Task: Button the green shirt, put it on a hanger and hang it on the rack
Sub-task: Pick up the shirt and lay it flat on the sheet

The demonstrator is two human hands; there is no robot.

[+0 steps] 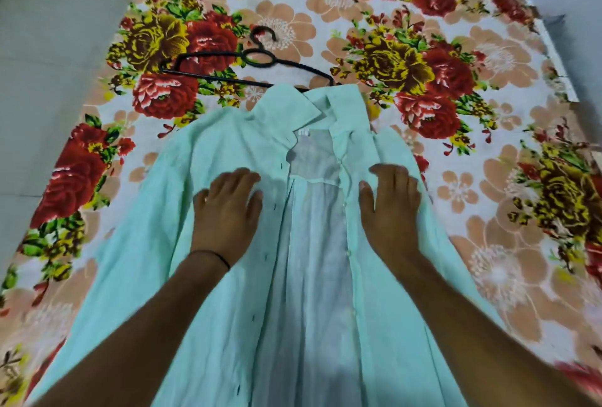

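One green shirt (143, 263) is lying face up and unbuttoned down the middle of the frame, its collar (286, 110) pointing toward the top and its two front panels falling apart, so the paler inside of the back is showing between them. The left hand (228, 211) is resting flat on the front panel left of centre. Its grip is lying open, fingers straight and spread, holding nothing. The right hand (391, 208) is pressing the panel right of centre the same way, its grip likewise open and flat on the cloth, with the thumb lying just beside the button edge. A thin dark band (211, 255) is circling the left wrist.

Five dark buttonholes (275, 208) are running down the edge of the left-of-centre panel. The pale buttons (349, 253) on the opposite edge are blending into the fabric, so I cannot tell their number. A small white label (303, 133) is showing inside the neck.

One black hanger (257, 59) is lying flat above the collar, hook pointing toward the top of the frame and its right end touching the collar's edge.

Everything is resting on a flowered spread (456, 178) printed with red, yellow and peach blooms on white. Plain grey surfaces (49, 80) are bordering it at the left and upper right of the frame.
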